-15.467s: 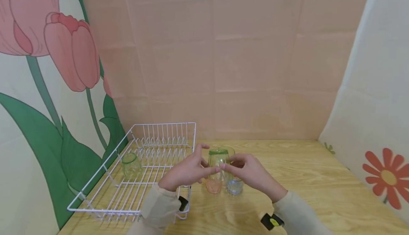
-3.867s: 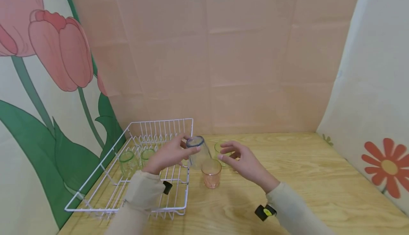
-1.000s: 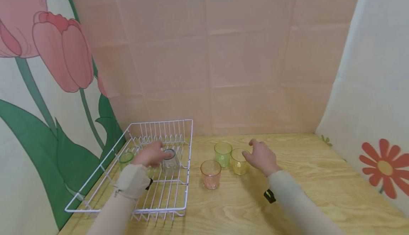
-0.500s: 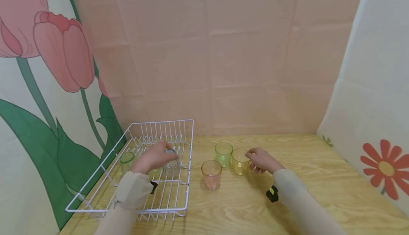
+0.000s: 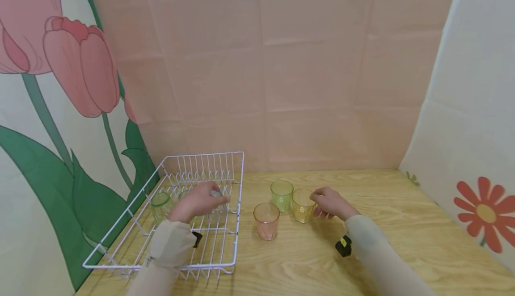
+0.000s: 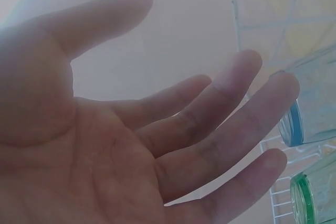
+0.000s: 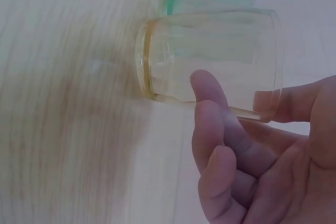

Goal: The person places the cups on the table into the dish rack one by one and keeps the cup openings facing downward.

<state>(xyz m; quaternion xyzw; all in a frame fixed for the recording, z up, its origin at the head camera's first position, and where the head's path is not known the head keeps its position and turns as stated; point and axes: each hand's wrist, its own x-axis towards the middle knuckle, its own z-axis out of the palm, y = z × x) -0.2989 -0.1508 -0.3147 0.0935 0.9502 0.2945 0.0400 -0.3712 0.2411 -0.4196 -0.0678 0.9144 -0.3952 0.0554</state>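
Observation:
My left hand (image 5: 201, 201) hovers over the dish rack with its fingers spread; in the left wrist view nothing lies in the palm. Just beyond those fingers a clear glass with a blue base (image 6: 317, 98) stands upside down in the rack, partly covered by the hand in the head view. On the table, my right hand (image 5: 331, 202) pinches the near right side of an upright yellow glass (image 5: 302, 209), thumb at the rim and fingers along the wall. A light green glass (image 5: 281, 196) stands just left of it, and a pink glass (image 5: 266, 223) stands nearer to me.
A white wire dish rack (image 5: 236, 242) occupies the left of the wooden table (image 5: 289, 264). Inside it, a green glass (image 5: 162, 209) stands upside down on the left, with another green-based glass (image 5: 184, 194) partly behind my left hand. A pink cloth wall (image 5: 322, 130) closes off the back.
The blue-based glass went from my left hand into the rack, and a second green glass joined the first there. My right hand came down onto the yellow glass.

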